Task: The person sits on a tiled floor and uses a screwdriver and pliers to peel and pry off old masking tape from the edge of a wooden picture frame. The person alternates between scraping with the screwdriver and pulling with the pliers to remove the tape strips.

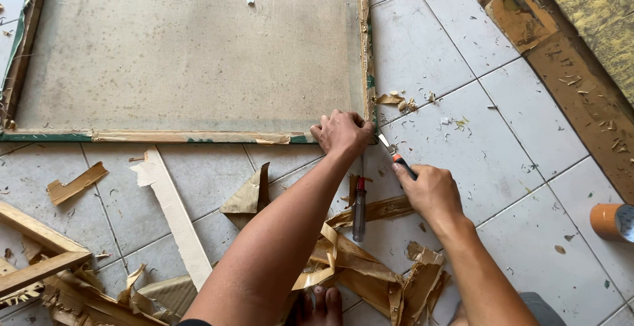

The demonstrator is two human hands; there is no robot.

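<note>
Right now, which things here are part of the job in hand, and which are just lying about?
In use: left hand on frame corner; right hand with knife.
Lying about: screwdriver, torn paper strips, tape roll, wooden bars.

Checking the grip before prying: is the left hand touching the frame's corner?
Touching. The head view shows the left hand pressed on the frame at its lower right corner.

Floor: pale grey square ceramic tiles [456, 49], dark grout lines, dusty. Brown torn-paper scraps [370, 273] littered lower area. Daylight was bright, even, shadows soft.
</note>
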